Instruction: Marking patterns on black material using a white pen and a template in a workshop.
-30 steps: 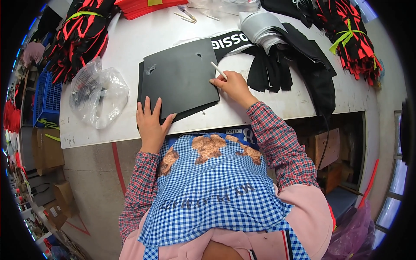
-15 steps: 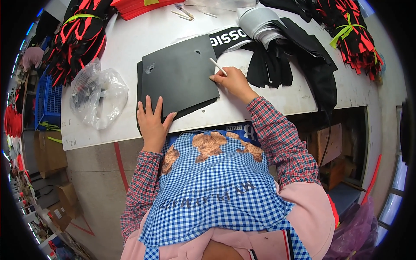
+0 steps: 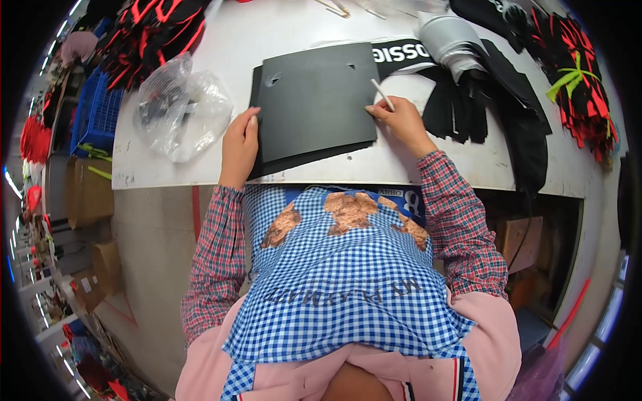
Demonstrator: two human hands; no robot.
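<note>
White tabletop [image 3: 396,162]: 2 hands [image 3: 239,144] [image 3: 403,121] flank dark sheets [image 3: 314,103].

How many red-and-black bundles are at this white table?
2: the left bundle beyond the clear bag, and the right bundle with a green tie. More may be hidden beyond view.

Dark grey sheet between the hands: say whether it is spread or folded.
Spread: the dark grey sheet lies flat over black material, its broad face uncreased between left hand and right hand.
</note>
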